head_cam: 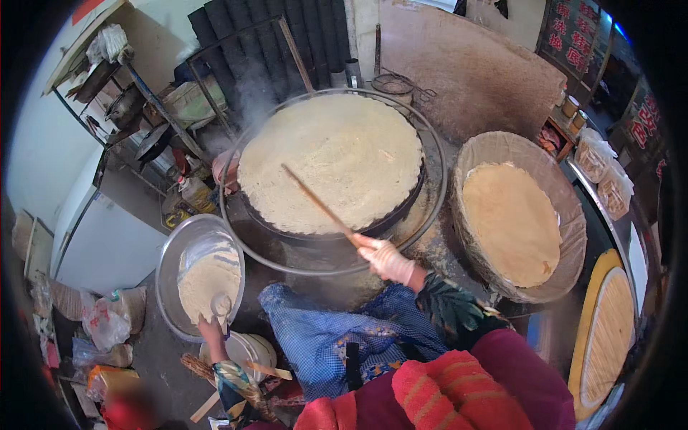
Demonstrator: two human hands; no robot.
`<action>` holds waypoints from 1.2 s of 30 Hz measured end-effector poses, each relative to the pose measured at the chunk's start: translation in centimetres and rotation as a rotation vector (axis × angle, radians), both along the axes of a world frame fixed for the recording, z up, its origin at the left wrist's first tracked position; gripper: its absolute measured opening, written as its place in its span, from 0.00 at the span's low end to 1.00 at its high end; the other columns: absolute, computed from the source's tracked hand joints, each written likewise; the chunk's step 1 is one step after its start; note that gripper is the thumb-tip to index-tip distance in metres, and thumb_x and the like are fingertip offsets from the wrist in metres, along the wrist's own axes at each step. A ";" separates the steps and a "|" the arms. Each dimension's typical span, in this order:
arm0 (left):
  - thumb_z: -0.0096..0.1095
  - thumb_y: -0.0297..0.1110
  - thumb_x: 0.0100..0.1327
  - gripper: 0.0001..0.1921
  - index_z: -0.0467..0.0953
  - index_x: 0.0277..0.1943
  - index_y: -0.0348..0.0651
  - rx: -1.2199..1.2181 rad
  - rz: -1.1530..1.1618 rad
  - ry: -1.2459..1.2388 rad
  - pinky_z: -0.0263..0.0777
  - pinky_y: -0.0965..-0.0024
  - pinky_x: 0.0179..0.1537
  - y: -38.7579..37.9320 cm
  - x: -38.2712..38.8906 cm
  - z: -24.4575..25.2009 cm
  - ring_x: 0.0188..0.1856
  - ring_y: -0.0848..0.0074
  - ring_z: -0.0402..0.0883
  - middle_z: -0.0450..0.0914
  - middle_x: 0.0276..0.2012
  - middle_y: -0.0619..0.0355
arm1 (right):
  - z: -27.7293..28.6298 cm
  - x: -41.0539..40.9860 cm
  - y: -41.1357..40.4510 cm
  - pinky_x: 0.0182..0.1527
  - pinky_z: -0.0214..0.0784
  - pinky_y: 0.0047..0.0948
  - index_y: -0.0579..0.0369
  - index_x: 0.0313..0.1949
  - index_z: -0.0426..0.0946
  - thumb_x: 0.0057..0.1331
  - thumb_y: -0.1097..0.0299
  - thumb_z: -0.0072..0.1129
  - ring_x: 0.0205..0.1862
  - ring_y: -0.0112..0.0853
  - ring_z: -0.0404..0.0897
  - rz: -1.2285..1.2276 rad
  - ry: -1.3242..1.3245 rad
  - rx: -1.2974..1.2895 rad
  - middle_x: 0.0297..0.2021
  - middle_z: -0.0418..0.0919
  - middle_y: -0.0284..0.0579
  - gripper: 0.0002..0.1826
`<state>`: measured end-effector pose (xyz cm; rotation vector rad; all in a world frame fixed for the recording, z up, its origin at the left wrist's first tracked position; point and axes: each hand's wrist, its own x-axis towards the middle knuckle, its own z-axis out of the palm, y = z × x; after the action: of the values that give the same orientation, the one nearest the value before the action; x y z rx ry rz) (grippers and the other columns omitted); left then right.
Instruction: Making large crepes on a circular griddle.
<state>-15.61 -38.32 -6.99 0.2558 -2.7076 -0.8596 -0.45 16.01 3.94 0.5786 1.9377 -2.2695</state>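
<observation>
My right hand [388, 261], in a thin pale glove, grips the end of a wooden stick [320, 201]. The stick slants out over a large round griddle [398, 212], whose top is covered by a thin, pale sheet of batter [333, 156] with a ragged edge. To the left, a wide metal basin [166, 269] holds thick, pale batter [201, 282]. At the basin's near rim my left hand [211, 329] is closed around the handle of a ladle [221, 304], whose bowl rests in the batter. Whether the stick's tip touches the sheet cannot be told.
A metal ring [442, 185] circles the griddle, and steam rises behind it. At right stands a plastic-lined basket [572, 236] holding flat, tan rounds [510, 223]. A white bucket [263, 349] is below the basin. A round wooden board [610, 333] leans at far right.
</observation>
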 end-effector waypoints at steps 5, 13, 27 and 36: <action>0.57 0.34 0.63 0.21 0.70 0.55 0.29 -0.115 -0.241 0.113 0.66 0.59 0.55 8.5 -0.9 6.0 0.52 0.51 0.72 0.73 0.50 0.37 | -3.8 -1.2 -8.3 0.13 0.56 0.21 0.32 0.60 0.70 0.68 0.62 0.53 0.15 0.19 0.65 0.117 0.084 -0.026 0.18 0.68 0.27 0.21; 0.60 0.35 0.59 0.23 0.69 0.54 0.30 -0.336 -0.670 0.277 0.59 0.54 0.60 18.6 -0.9 11.3 0.57 0.49 0.66 0.69 0.54 0.39 | 3.9 0.7 1.4 0.12 0.55 0.18 0.31 0.64 0.63 0.71 0.58 0.47 0.12 0.19 0.62 -0.469 0.104 0.009 0.17 0.66 0.30 0.22; 0.63 0.38 0.47 0.19 0.68 0.40 0.38 -0.231 -1.077 0.172 0.56 0.52 0.49 36.8 10.5 4.6 0.44 0.56 0.68 0.69 0.37 0.48 | 2.0 3.2 -3.2 0.16 0.56 0.19 0.40 0.65 0.64 0.71 0.63 0.48 0.14 0.17 0.59 0.123 -0.098 0.064 0.17 0.63 0.24 0.23; 0.60 0.36 0.45 0.19 0.67 0.39 0.37 -0.138 -1.029 0.276 0.54 0.52 0.51 42.9 13.3 4.7 0.46 0.57 0.67 0.68 0.37 0.48 | 2.1 -2.1 13.3 0.44 0.70 0.47 0.32 0.67 0.51 0.71 0.60 0.31 0.42 0.49 0.81 0.255 -0.366 1.586 0.36 0.81 0.58 0.25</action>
<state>-2.33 4.63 -2.25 -1.2741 -2.5058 -0.8147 -2.56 29.32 6.08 0.6379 2.8940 -0.0610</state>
